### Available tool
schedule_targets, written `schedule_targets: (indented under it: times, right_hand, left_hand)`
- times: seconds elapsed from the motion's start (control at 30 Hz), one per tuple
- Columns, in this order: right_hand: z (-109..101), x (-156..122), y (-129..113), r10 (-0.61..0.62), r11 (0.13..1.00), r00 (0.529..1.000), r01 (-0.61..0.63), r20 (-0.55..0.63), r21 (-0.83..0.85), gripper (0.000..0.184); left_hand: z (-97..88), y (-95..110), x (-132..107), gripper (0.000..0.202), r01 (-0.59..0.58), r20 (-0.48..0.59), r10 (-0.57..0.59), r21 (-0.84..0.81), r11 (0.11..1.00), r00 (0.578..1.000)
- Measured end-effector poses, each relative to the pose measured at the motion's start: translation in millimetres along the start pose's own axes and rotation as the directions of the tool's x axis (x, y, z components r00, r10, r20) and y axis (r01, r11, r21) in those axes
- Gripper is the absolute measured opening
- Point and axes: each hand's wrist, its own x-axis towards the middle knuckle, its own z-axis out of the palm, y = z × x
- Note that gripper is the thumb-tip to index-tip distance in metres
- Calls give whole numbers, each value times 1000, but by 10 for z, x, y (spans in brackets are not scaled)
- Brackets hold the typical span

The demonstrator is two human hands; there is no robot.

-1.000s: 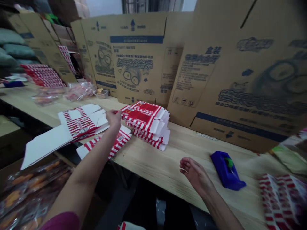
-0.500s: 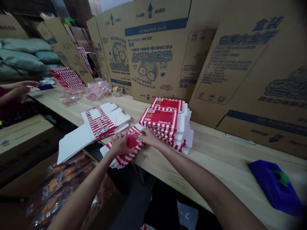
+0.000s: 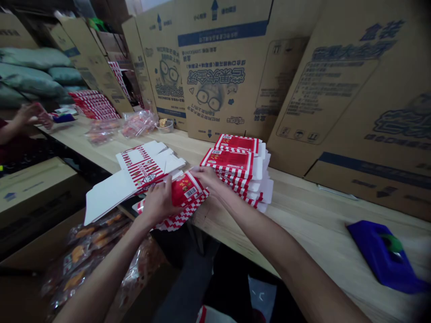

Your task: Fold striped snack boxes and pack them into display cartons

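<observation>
Left hand (image 3: 158, 202) and right hand (image 3: 209, 178) are both gripping a flat red-striped carton (image 3: 186, 190) over the table (image 3: 303, 206), with a stack of cartons (image 3: 235, 163) just beside it at 1 o'clock.

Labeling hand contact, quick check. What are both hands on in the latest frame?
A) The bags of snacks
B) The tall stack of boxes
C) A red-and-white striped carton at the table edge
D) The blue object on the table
C: the left hand and right hand are both on the striped carton, in front of the stack.
</observation>
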Motion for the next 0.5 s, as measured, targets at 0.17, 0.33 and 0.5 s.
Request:
schedule_targets:
  times: [0.17,0.33,0.5]
  right_hand:
    - [-361,-1012,-40,-83,985,989,100,-126,138,51]
    - [-892,-1912,36,-7,981,996,-10,85,193,50]
    - [-1692,-2515,42,109,990,994,-109,3,90,34]
  left_hand:
    - [-479,266,-473,102,61,-41,-82,-375,925,996]
    - [-117,1063,-946,101,-64,-18,79,-773,631,997]
    - [335,1762,-1181,82,53,121,248,-963,263,961]
